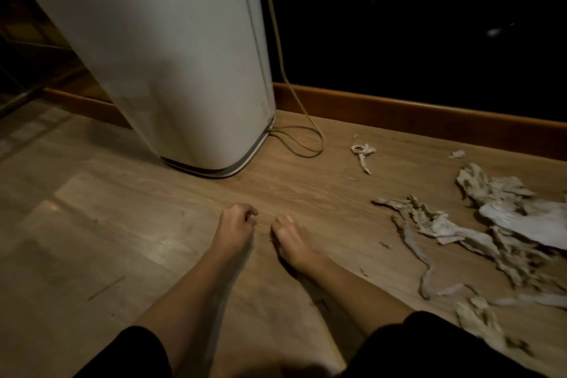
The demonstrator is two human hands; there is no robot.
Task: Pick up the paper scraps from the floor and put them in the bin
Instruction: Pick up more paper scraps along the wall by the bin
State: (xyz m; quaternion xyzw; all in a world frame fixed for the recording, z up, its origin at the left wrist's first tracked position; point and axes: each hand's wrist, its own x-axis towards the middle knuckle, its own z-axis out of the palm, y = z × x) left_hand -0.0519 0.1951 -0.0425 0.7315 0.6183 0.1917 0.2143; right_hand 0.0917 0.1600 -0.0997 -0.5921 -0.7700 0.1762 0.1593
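Torn paper scraps (491,233) lie in a crumpled heap of strips on the wooden floor at the right. A small twisted scrap (363,152) sits farther back, and a tiny piece (457,153) lies near the skirting. My left hand (236,224) is low over the floor at centre, fingers curled in, with nothing visible in it. My right hand (288,239) is just beside it, fingers bunched together with the tips on the floor. Both hands are well left of the heap. I cannot see an open bin mouth.
A tall white rounded unit (171,55) stands on the floor behind my hands, with a cord (300,138) looping from its base. A wooden skirting board (399,110) runs under a dark wall. Tiny dark bits dot the floor (92,224).
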